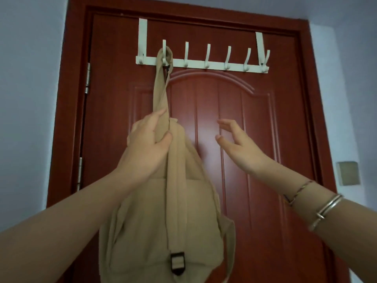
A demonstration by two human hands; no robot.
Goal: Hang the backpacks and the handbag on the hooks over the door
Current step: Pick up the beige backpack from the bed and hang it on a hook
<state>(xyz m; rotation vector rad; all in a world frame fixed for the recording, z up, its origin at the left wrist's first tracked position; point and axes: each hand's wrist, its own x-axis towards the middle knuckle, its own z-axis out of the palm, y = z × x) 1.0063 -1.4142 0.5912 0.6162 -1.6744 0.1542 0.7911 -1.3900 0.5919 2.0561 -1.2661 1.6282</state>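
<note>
1. A beige fabric backpack [163, 211] hangs against the dark red wooden door [255, 139]; its long beige strap [161, 88] runs up and loops over the second hook from the left [164, 52] of the white metal over-door hook rack [214, 65]; the strap looks taut, so the hook seems to be carrying at least part of the weight.
2. The left hand [149, 144] grips the top of the backpack where the strap meets the body; its fingers [161, 112] and thumb are closed around the fabric, probably to steady the bag and keep it from swinging while the loop settles on the hook.
3. The right hand [238, 146] is apart from the backpack, off to its right and in front of the door; its fingers [226, 122] are spread wide and hold nothing; two silver metal bangles [324, 209] sit on that wrist.
4. The other hooks to the right, about five of them, are bare, which leaves room for the remaining bags; no other backpack and no handbag are in view, so I cannot tell where they lie.
5. My judgement: this first bag is nearly hung; what remains is for the left hand to let go once the strap sits securely; the risk is the loop slipping off the hook tip.
</note>
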